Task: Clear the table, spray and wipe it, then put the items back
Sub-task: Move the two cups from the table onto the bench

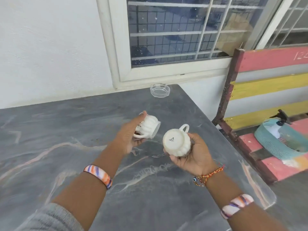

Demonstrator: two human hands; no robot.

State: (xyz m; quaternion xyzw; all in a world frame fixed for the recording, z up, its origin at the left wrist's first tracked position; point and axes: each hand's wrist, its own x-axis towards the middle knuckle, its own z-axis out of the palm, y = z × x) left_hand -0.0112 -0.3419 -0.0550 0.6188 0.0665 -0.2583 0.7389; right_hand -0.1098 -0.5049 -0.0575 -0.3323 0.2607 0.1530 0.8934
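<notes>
Over the grey marbled table (66, 130) I hold two white ribbed cups. My left hand (129, 136) grips one cup (150, 125) tipped on its side, its mouth facing right. My right hand (193, 154) grips the other cup (176, 141) tilted so that its stamped base faces me and its handle points up. A clear glass ashtray (160, 90) stands on the table's far edge below the window. A spray bottle (277, 127) with a black trigger lies in a teal basket (273, 147) on the bench to the right.
A bench (273, 62) painted in red and yellow slats stands right of the table, its dark frame close to the table's right edge. A white wall and a barred window (175, 30) are behind the table.
</notes>
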